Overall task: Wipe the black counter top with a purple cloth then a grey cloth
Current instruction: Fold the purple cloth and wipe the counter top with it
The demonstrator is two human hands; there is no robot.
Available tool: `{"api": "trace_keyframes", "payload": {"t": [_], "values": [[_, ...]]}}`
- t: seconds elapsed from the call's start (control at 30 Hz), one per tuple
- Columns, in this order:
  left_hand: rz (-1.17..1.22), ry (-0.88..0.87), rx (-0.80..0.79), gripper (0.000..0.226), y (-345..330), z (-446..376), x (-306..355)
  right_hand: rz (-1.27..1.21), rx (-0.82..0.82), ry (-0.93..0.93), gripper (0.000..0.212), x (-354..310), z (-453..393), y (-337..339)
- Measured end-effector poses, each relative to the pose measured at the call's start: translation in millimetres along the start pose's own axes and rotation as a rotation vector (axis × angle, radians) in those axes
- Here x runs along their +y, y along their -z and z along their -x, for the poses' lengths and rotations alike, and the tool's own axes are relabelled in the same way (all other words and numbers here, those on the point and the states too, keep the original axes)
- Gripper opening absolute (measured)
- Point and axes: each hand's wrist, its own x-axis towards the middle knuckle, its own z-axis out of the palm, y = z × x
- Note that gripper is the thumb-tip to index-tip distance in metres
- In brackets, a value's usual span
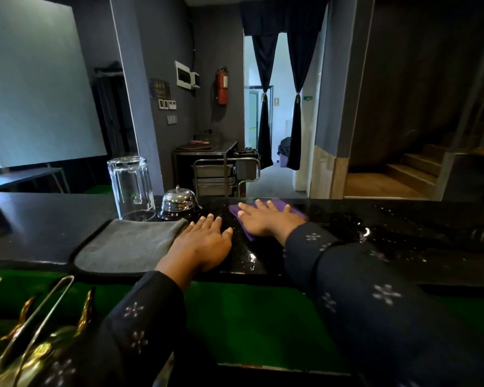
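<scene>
The black counter top (403, 247) runs across the view, wet and glossy on its right part. My right hand (266, 217) lies flat, fingers spread, pressing on the purple cloth (243, 229), which shows around the hand's edges. My left hand (201, 244) rests flat on the bare counter with fingers apart, holding nothing. Its heel is just right of the grey cloth (126, 245), which lies folded flat near the counter's front edge.
An upturned clear glass (130, 187) and a chrome service bell (178, 203) stand behind the grey cloth. Below the counter lies a green-covered surface (249, 317) with metal tongs (31, 322) at the lower left. Beyond the counter stands a steel trolley (224, 174).
</scene>
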Motion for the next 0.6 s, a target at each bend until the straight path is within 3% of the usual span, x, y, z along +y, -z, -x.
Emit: {"api": "trace_keyframes", "payload": {"t": [0.2, 0.43, 0.6], "values": [[0.005, -0.026, -0.002, 0.060, 2, 1, -3, 0.026, -0.004, -0.001, 0.057, 7, -38, 12], [0.017, -0.032, 0.031, 0.061, -2, -2, -3, 0.004, 0.044, -0.276, 0.061, 101, -51, 18], [0.006, -0.013, 0.031, 0.060, -2, -4, -3, 0.009, 0.029, -0.111, 0.060, 44, -8, 8]]}}
